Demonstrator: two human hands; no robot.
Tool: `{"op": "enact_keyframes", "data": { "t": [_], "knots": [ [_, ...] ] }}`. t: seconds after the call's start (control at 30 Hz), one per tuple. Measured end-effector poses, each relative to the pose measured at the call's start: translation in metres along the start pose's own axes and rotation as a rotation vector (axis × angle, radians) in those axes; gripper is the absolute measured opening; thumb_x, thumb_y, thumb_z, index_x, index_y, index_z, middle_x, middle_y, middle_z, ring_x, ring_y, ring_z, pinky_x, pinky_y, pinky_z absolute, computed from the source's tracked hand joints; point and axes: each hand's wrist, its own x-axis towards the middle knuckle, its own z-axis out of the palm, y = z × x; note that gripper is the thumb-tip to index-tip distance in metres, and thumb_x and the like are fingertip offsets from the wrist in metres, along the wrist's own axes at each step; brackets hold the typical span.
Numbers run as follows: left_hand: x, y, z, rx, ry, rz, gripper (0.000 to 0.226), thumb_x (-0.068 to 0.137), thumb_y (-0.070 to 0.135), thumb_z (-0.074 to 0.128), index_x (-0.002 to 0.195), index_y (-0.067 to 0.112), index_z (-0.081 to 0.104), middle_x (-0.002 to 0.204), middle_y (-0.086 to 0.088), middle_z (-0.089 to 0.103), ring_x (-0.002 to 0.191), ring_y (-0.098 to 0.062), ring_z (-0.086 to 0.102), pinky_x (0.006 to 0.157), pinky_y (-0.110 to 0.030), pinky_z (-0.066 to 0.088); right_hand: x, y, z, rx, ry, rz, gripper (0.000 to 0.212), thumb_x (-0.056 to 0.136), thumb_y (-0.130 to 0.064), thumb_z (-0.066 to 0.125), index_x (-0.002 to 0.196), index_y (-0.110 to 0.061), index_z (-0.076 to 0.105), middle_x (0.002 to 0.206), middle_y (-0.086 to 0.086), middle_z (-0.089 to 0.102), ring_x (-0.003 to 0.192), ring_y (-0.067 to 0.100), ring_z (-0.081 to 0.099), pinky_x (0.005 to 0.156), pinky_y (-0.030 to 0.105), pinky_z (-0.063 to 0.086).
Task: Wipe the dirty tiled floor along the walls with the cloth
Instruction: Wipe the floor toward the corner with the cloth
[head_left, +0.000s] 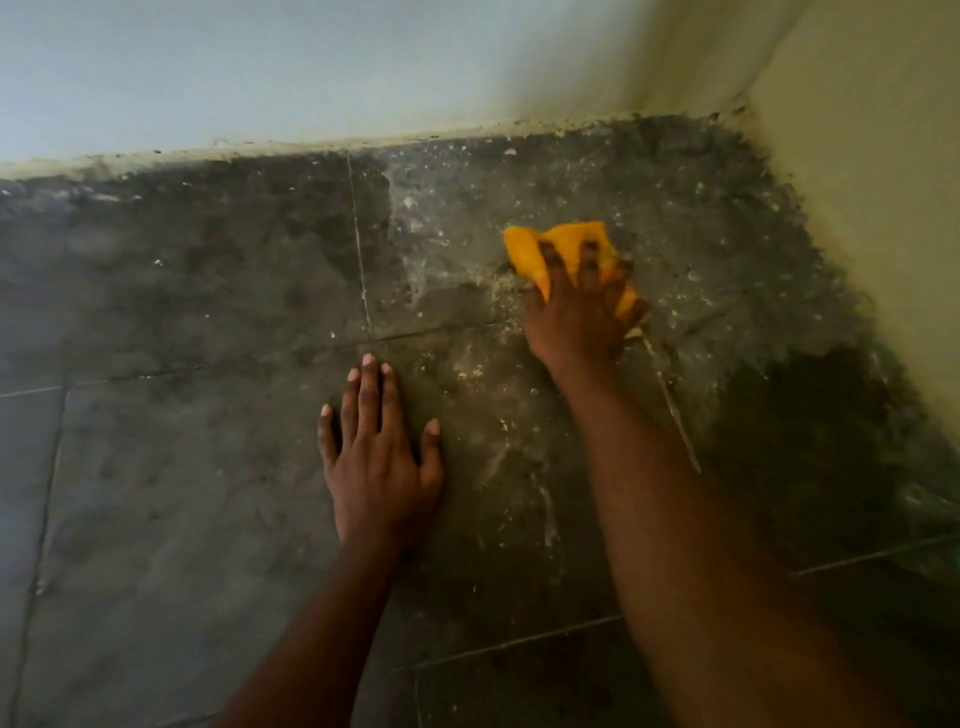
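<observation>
Your left hand lies flat on the floor, fingers straight. Your right hand fingers press the orange cloth down, near the wall corner.

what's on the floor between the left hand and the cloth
Head view: only floor between left hand and cloth: a grout line and pale crumbs.
</observation>
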Motion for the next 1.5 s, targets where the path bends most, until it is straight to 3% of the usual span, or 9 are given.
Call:
{"op": "enact_keyframes", "data": {
  "t": [0.17, 0.3, 0.4, 0.53, 0.63, 0.87, 1.1, 1.3, 1.5],
  "knots": [
    [0.001, 0.001, -0.007, -0.004, -0.020, -0.008, 0.080, 0.100, 0.058, 0.033, 0.166, 0.014, 0.027, 0.176, -0.003, 0.014, 0.163, -0.022, 0.013, 0.131, -0.053, 0.014, -0.089, 0.026, 0.004, -0.156, -0.076, -0.458, 0.061, 0.101, -0.062, 0.033, 0.158, -0.057, 0.013, 0.175, -0.006, 0.003, 0.160, 0.035, 0.005, 0.120, 0.069, 0.016],
    [0.002, 0.001, -0.011, -0.011, -0.053, 0.012, 0.080, 0.101, 0.059, 0.028, 0.167, 0.014, 0.020, 0.177, -0.003, 0.007, 0.164, -0.021, 0.006, 0.132, -0.052, 0.008, -0.065, 0.129, -0.036, -0.175, -0.023, -0.067, 0.064, 0.101, -0.064, 0.029, 0.160, -0.050, 0.011, 0.174, 0.003, 0.007, 0.158, 0.043, 0.008, 0.121, 0.070, 0.017],
    [0.002, 0.001, -0.009, -0.017, -0.052, 0.016, 0.080, 0.102, 0.059, 0.028, 0.168, 0.016, 0.016, 0.177, -0.002, 0.005, 0.164, -0.020, 0.002, 0.132, -0.050, 0.003, -0.009, 0.112, -0.036, 0.006, 0.026, 0.263, 0.063, 0.103, -0.061, 0.034, 0.162, -0.047, 0.014, 0.175, 0.003, 0.002, 0.158, 0.043, -0.007, 0.121, 0.072, 0.003],
    [0.001, 0.001, -0.007, -0.020, -0.074, 0.014, 0.080, 0.101, 0.060, 0.026, 0.168, 0.016, 0.016, 0.177, -0.001, 0.004, 0.164, -0.019, 0.001, 0.132, -0.051, 0.004, -0.038, 0.054, -0.008, -0.054, -0.034, -0.064, 0.065, 0.103, -0.062, 0.034, 0.162, -0.049, 0.009, 0.175, 0.002, -0.003, 0.159, 0.041, -0.010, 0.122, 0.071, 0.002],
    [0.002, 0.002, -0.015, -0.025, -0.102, 0.036, 0.077, 0.102, 0.060, 0.024, 0.168, 0.022, 0.016, 0.177, 0.002, 0.001, 0.164, -0.019, -0.002, 0.132, -0.053, 0.004, -0.118, 0.088, -0.015, -0.140, -0.089, -0.324, 0.064, 0.099, -0.067, 0.021, 0.159, -0.057, 0.003, 0.175, -0.007, -0.007, 0.160, 0.035, -0.005, 0.122, 0.067, 0.006],
    [0.002, -0.009, -0.006, -0.016, -0.099, 0.180, 0.066, 0.105, 0.055, 0.019, 0.167, 0.032, 0.017, 0.177, 0.004, 0.002, 0.164, -0.021, -0.001, 0.132, -0.051, 0.005, -0.056, 0.152, -0.036, -0.029, 0.047, 0.214, 0.064, 0.099, -0.064, 0.033, 0.160, -0.050, 0.017, 0.175, 0.000, 0.005, 0.159, 0.040, 0.000, 0.121, 0.072, 0.007],
    [0.049, 0.005, -0.006, -0.007, -0.118, 0.266, 0.075, 0.101, 0.065, 0.017, 0.167, 0.030, 0.021, 0.177, 0.003, 0.010, 0.164, -0.022, 0.007, 0.132, -0.051, 0.006, -0.116, 0.106, -0.010, -0.122, -0.047, -0.326, 0.061, 0.099, -0.068, 0.022, 0.157, -0.062, 0.005, 0.174, -0.010, -0.006, 0.161, 0.033, -0.003, 0.123, 0.066, 0.007],
    [0.062, 0.003, -0.003, -0.025, -0.063, 0.267, 0.064, 0.106, 0.058, 0.028, 0.165, 0.034, 0.029, 0.175, 0.004, 0.018, 0.163, -0.019, 0.013, 0.131, -0.050, 0.014, -0.038, 0.143, -0.031, -0.038, 0.031, 0.118, 0.063, 0.101, -0.064, 0.032, 0.160, -0.052, 0.015, 0.175, 0.000, 0.004, 0.160, 0.038, -0.003, 0.122, 0.071, 0.006],
    [0.056, 0.003, -0.014, -0.014, -0.146, 0.260, 0.063, 0.107, 0.059, 0.021, 0.167, 0.037, 0.017, 0.177, 0.005, 0.008, 0.164, -0.018, 0.003, 0.131, -0.053, 0.013, -0.028, 0.109, -0.031, 0.005, 0.022, 0.192, 0.066, 0.102, -0.059, 0.042, 0.160, -0.052, 0.012, 0.175, -0.002, -0.005, 0.159, 0.038, -0.013, 0.119, 0.072, -0.002]
  ]
}}
